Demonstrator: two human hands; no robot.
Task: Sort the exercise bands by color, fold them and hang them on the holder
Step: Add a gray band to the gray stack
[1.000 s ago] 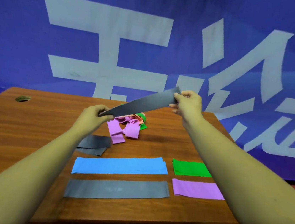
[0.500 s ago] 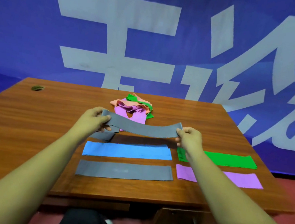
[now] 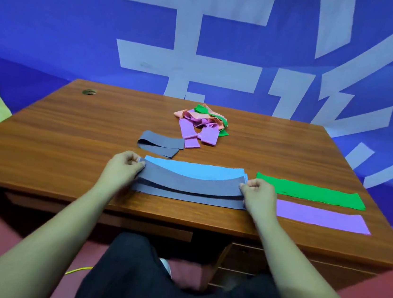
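Lowered: grey band point(image 3: 190, 181) over flat grey band point(image 3: 189, 197) | ends pinched, left hand point(image 3: 121, 167), right hand point(image 3: 258, 193)

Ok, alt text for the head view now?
The left hand and right hand pinch the ends of a sagging grey band above a flat grey band on the table. A blue band lies behind; a green band and a purple band lie to the right; a tangled pile sits farther back.

The table point(image 3: 67, 145) is reddish-brown with dark wood grain. The top grey band point(image 3: 191, 181), lower grey band point(image 3: 189, 197) and folded band point(image 3: 160, 143) are slate grey. The blue band point(image 3: 195, 169) is sky blue, the green band point(image 3: 308, 193) bright green, the purple band point(image 3: 320, 218) lilac. The pile point(image 3: 201, 122) mixes peach, lilac and green. The backdrop point(image 3: 57, 20) is deep blue with pale lettering.
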